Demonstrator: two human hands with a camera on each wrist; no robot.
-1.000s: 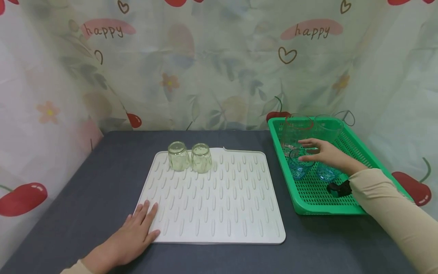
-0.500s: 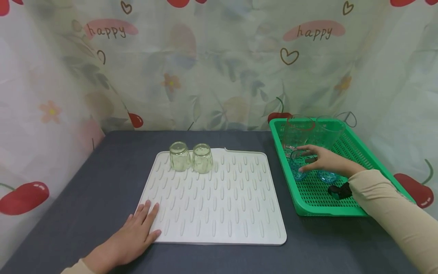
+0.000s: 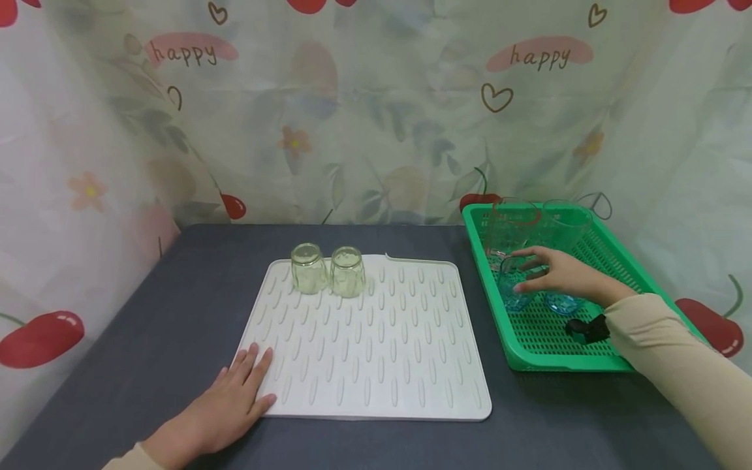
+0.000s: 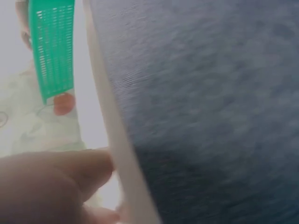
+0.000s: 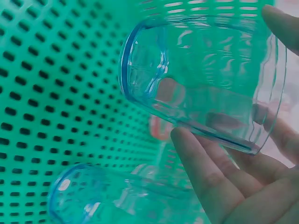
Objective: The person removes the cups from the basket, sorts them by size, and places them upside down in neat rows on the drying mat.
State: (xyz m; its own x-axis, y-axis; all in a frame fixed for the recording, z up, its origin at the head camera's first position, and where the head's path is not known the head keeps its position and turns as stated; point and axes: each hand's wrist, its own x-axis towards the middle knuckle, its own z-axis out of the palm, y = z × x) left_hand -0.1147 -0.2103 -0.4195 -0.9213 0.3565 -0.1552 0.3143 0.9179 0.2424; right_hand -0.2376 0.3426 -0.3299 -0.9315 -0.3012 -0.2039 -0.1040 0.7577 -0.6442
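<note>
The blue glass (image 5: 201, 60) stands roughly upright inside the green basket (image 3: 564, 362), toward the table's (image 3: 147, 365) far right corner, its base pointing away from the nearer right hand (image 3: 561, 271), whose thumb and fingers pinch its sides. Both have barely shifted since half a second ago. The left hand (image 3: 228, 408) lies flat, fingers straight, at the white mat's (image 3: 382, 349) near left corner.
</note>
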